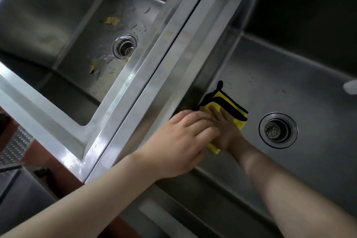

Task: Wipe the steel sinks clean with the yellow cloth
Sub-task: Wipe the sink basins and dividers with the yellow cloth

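Forearms fill the near edge, both reaching into the right sink. Starting at the left, the left sink is not yet wiped: yellowish scraps and water drops lie on its floor around its drain. Between the two basins runs a double steel rim with a dark seam along it.

Next comes the left hand, fingers loosely spread, lying across the back of the right hand, which is pressed flat, fingers extended, on the yellow cloth. Neither hand grips it; it is pinned by pressure alone. The cloth sits folded on the floor of the right sink, tight against the left wall where wall meets floor, and apart from the right drain.

Risks, as I judge them: with no grip, a hard push along the corner could let the cloth slip out or unfold, so the palms rub bare steel. Working only this corner could leave the far walls streaked, and the scraps in the left basin could smear or wash into its strainer if wiped rather than lifted.
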The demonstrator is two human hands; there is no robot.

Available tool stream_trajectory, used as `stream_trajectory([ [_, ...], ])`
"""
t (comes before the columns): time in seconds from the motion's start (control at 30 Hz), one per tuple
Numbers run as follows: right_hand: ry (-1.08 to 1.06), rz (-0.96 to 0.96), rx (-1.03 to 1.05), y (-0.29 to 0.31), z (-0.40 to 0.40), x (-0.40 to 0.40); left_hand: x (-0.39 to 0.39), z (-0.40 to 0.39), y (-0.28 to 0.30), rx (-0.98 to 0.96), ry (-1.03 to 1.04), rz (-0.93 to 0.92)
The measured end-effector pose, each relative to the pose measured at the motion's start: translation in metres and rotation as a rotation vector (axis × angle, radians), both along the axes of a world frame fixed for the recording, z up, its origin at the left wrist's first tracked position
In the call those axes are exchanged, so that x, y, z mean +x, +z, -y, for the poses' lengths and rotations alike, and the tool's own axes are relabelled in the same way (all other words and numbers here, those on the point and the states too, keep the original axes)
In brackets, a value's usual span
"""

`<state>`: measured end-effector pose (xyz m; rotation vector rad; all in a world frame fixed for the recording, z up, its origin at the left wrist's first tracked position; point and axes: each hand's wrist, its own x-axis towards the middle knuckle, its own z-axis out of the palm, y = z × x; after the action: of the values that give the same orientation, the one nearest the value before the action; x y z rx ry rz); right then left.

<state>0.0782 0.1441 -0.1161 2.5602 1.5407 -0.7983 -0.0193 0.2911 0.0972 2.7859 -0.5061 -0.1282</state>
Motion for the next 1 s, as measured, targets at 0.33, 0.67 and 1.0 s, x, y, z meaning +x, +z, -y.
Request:
stream_trajectory([
  [0.33, 0.018, 0.013, 0.057, -0.003, 0.005, 0.041, 0.092, -0.026, -0.004, 0.284, 0.199, 0.091],
  [0.67, -0.007, 0.061, 0.083, -0.009, 0.01, 0.094, 0.095, -0.021, -0.009, 0.331, 0.213, 0.136],
  [1.0, -0.076, 0.055, 0.101, -0.005, 0.009, 0.148, 0.096, -0.021, -0.009, 0.335, 0.209, 0.125],
])
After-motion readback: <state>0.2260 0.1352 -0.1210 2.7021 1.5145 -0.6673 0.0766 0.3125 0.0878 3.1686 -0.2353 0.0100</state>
